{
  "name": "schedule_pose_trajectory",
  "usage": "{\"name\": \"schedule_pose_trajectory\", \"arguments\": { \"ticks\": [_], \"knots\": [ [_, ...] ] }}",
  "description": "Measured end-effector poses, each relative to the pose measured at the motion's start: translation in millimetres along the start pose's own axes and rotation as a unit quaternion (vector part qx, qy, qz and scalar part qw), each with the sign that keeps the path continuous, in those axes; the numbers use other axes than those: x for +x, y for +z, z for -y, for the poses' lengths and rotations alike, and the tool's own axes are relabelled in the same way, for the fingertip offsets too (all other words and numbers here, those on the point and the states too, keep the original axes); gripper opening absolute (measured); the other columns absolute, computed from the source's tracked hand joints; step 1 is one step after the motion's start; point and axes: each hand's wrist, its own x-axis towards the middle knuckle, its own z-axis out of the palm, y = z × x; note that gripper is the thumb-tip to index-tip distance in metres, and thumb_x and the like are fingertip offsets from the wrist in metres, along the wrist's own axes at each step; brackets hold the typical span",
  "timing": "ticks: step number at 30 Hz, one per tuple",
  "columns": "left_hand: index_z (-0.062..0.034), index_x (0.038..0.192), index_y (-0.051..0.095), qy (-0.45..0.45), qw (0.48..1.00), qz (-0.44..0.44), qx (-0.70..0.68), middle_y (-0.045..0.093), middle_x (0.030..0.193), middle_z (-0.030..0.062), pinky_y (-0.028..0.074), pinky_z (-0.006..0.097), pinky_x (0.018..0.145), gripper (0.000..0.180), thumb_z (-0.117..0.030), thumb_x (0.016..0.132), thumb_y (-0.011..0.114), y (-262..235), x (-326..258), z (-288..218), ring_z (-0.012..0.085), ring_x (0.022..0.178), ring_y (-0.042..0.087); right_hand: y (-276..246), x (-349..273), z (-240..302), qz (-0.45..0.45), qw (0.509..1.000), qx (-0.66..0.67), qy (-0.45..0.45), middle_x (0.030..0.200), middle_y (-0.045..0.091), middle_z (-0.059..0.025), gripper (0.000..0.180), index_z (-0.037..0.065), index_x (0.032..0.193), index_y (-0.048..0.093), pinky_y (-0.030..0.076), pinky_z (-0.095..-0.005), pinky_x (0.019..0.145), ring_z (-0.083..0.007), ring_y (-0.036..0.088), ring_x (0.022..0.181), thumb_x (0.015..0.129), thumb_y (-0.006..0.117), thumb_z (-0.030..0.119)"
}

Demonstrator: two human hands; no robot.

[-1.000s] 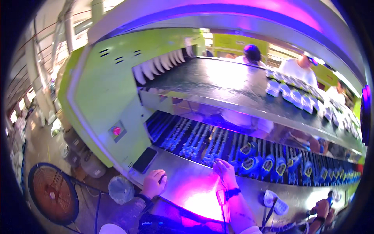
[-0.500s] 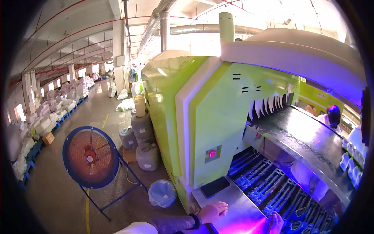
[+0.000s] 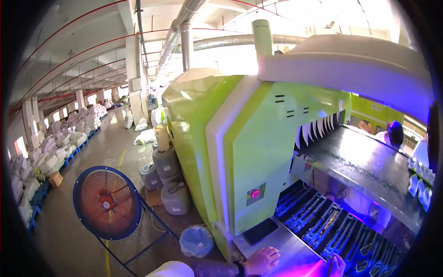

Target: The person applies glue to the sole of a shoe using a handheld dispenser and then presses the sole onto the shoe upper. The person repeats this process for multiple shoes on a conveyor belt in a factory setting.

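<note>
The left hand (image 3: 262, 260) lies low in the frame, its fingers (image 3: 272, 253) curled loosely together and resting on the steel ledge (image 3: 295, 251) with nothing held in them; a dark wristband sits on the wrist behind it, and a pale sleeve runs off the lower edge. The right hand (image 3: 337, 267) shows only in part at the bottom rim, fingertips (image 3: 336, 258) pointing up and touching the same ledge where it glows pink and violet (whether those fingers are spread or holding anything cannot be told, since most of the hand is cut off).

The ledge is a flat, brushed metal shelf, grey on the left and washed with magenta light toward the right. Just beyond the left hand a dark, flat phone-like slab (image 3: 260, 231) lies on it, apart from the fingers. Past the ledge runs the conveyor bed (image 3: 323, 221), a row of slanted blue-lit metal tracks. Above that a dark, glossy upper belt (image 3: 364, 161) passes under a fringe of white pointed flaps (image 3: 314, 130).

The lime-green machine housing (image 3: 258, 152) rises to the left of the hands, with a red push button (image 3: 254, 194) on a grey plate. On the floor beside it stand grey plastic jugs (image 3: 174, 197) and a clear bag-lined bin (image 3: 196, 240), and farther left a blue-rimmed floor fan (image 3: 107, 203). A person in white (image 3: 392, 135) stands across the machine.
</note>
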Motion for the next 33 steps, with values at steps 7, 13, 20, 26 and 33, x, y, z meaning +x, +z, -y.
{"name": "schedule_pose_trajectory", "arguments": {
  "ticks": [7, 13, 20, 26, 33],
  "knots": [
    [-0.0077, 0.102, 0.071, -0.027, 0.999, -0.036, -0.011, 0.069, 0.115, 0.0111, 0.049, 0.045, 0.100, 0.021, -0.023, 0.091, 0.062, 17, -7, 6, 0.0283, 0.115, 0.061, 12, -6, 20, 0.025, 0.996, -0.068, -0.052, 0.126, 0.068, -0.0174, 0.034, -0.009, 0.128, 0.064, 0.052, -0.0335, 0.096, -0.0245, 0.065, 0.112, 0.106, 0.050, 0.013],
    [-0.0061, 0.093, 0.073, -0.020, 0.993, -0.104, -0.054, 0.073, 0.106, 0.0102, 0.055, 0.042, 0.091, 0.015, -0.017, 0.087, 0.063, -7, 3, -7, 0.0284, 0.106, 0.067, 24, -13, 39, 0.031, 0.983, -0.165, -0.078, 0.124, 0.069, -0.0174, 0.030, -0.008, 0.124, 0.066, 0.055, -0.0357, 0.093, -0.0249, 0.066, 0.110, 0.105, 0.052, 0.010],
    [-0.0049, 0.094, 0.072, -0.019, 0.995, -0.087, -0.047, 0.073, 0.107, 0.0115, 0.057, 0.042, 0.090, 0.015, -0.015, 0.085, 0.065, -10, -2, -4, 0.0295, 0.108, 0.067, 3, 8, -10, 0.043, 0.963, -0.196, -0.183, 0.114, 0.072, -0.0198, 0.021, -0.007, 0.114, 0.070, 0.058, -0.0364, 0.087, -0.0265, 0.069, 0.104, 0.101, 0.059, 0.005],
    [-0.0049, 0.100, 0.072, -0.035, 0.995, -0.069, -0.055, 0.071, 0.112, 0.0132, 0.054, 0.044, 0.096, 0.019, -0.019, 0.090, 0.064, 6, -9, 0, 0.0304, 0.113, 0.065, 17, -13, 19, -0.004, 0.985, -0.156, -0.070, 0.097, 0.068, -0.0157, 0.022, -0.004, 0.107, 0.066, 0.053, -0.0323, 0.069, -0.0232, 0.065, 0.082, 0.102, 0.059, 0.016],
    [-0.0049, 0.100, 0.070, 0.033, 0.991, -0.082, -0.099, 0.071, 0.113, 0.0146, 0.051, 0.044, 0.100, 0.017, -0.016, 0.093, 0.060, 10, -6, 28, 0.0314, 0.114, 0.065, 22, -1, 16, -0.004, 0.959, -0.172, -0.225, 0.073, 0.062, -0.0066, 0.030, 0.000, 0.109, 0.063, 0.044, -0.0252, 0.044, -0.0124, 0.058, 0.053, 0.106, 0.057, 0.029]
  ]
}}
